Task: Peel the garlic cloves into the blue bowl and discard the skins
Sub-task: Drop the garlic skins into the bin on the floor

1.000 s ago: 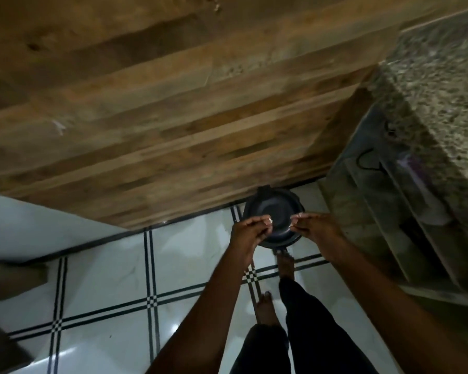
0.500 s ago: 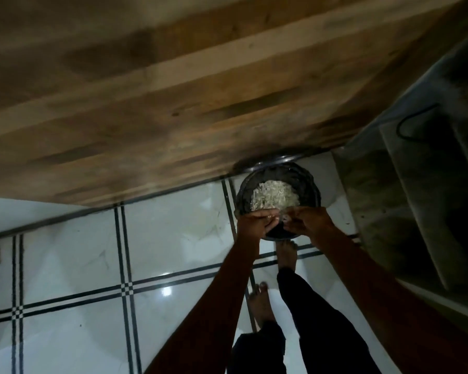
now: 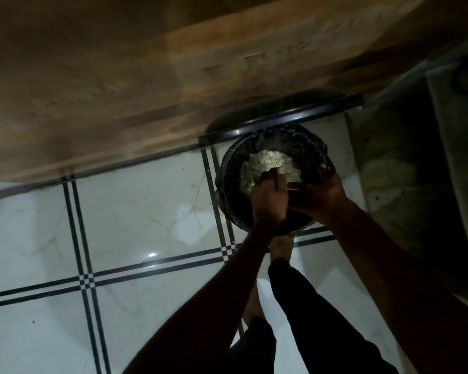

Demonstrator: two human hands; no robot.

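Discarding skins | round black lined bin (image 3: 224,184) on the tiled floor (image 3: 135,211) at its wall edge, lid raised since a second ago | pale garlic skins (image 3: 265,164) heaped inside | left hand (image 3: 268,197) and right hand (image 3: 318,194) lowered over it, fingers curled, grip contents cannot be told | blue bowl unseen | disposal judged nearly done

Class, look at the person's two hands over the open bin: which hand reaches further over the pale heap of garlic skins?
The left hand: its fingers lie over the garlic skins in the bin. The right hand is beside the heap, by the bin's right rim.
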